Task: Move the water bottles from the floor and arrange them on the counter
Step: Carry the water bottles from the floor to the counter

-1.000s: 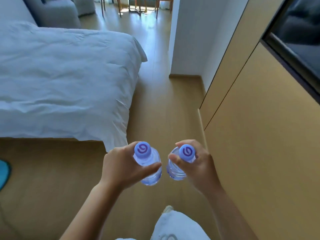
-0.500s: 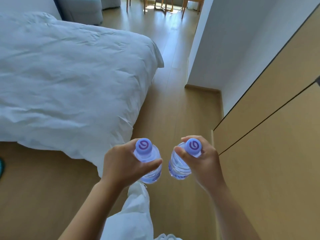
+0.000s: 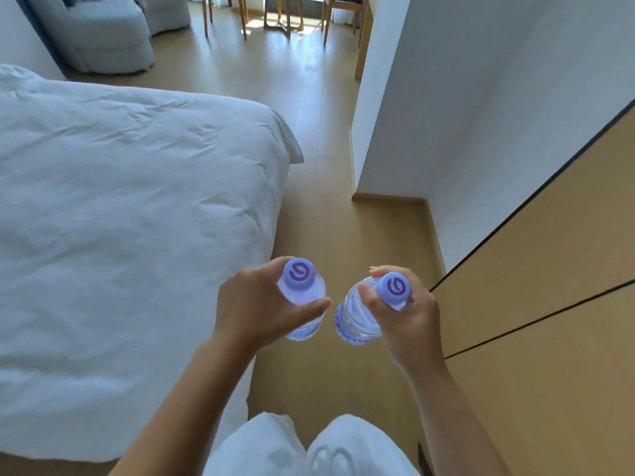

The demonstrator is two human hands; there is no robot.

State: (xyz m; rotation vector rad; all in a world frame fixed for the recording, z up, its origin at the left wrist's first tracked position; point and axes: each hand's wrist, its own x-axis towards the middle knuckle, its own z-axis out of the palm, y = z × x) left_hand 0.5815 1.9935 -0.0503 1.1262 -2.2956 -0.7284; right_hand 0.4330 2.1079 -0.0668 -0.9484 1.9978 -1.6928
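I hold two clear water bottles with pale purple caps, side by side above the wooden floor. My left hand (image 3: 254, 309) is wrapped around the neck of the left bottle (image 3: 302, 290), which hangs upright. My right hand (image 3: 405, 317) grips the right bottle (image 3: 357, 321) just under its cap, and this bottle tilts with its bottom toward the left one. The two bottles are close but do not touch. No counter is in view.
A bed with a white duvet (image 3: 120, 218) fills the left. Wooden cabinet doors (image 3: 549, 304) and a white wall (image 3: 464, 115) line the right, leaving a floor passage (image 3: 326, 166) between. A grey armchair (image 3: 103, 39) and wooden chair legs (image 3: 240, 15) stand far ahead.
The view has moved forward along the passage beside the bed, and more of the far room shows. Both hands keep their bottles; the right bottle tilts a little more.
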